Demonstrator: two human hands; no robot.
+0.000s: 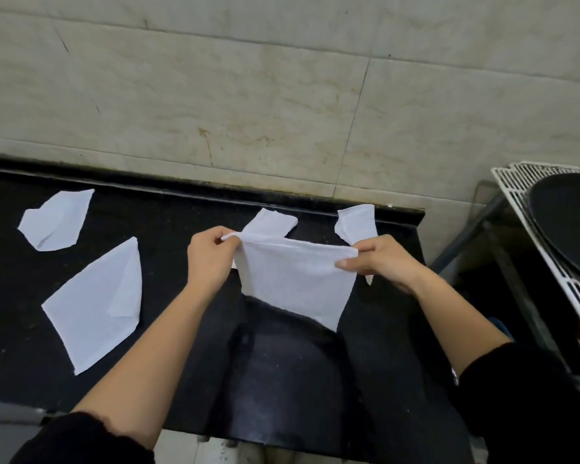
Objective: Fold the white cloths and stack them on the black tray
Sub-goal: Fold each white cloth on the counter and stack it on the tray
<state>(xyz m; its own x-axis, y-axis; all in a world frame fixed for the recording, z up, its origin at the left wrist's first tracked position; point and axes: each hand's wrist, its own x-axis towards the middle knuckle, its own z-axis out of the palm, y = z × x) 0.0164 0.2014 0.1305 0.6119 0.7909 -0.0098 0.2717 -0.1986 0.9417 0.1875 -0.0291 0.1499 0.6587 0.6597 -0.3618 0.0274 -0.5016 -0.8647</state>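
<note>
Both hands are raised over the black counter (10, 313). My left hand (211, 259) pinches one top corner of a white cloth (295, 283) and my right hand (382, 262) pinches the other. It hangs taut between them and seems doubled along the top edge.

I judge this to be mid-fold, with nothing stacked that I can see. The black tray (570, 229) sits on a wire rack (513, 192) off to my right, well apart from the cloth.

Four more cloths lie on the counter:
- the big cloth (91, 306) at my left
- a crumpled cloth (54, 219) beyond it
- a back cloth (272, 222) and a corner cloth (357, 222) near the wall

Next I should lay mine flat, square the corners and fold again before reaching right.
</note>
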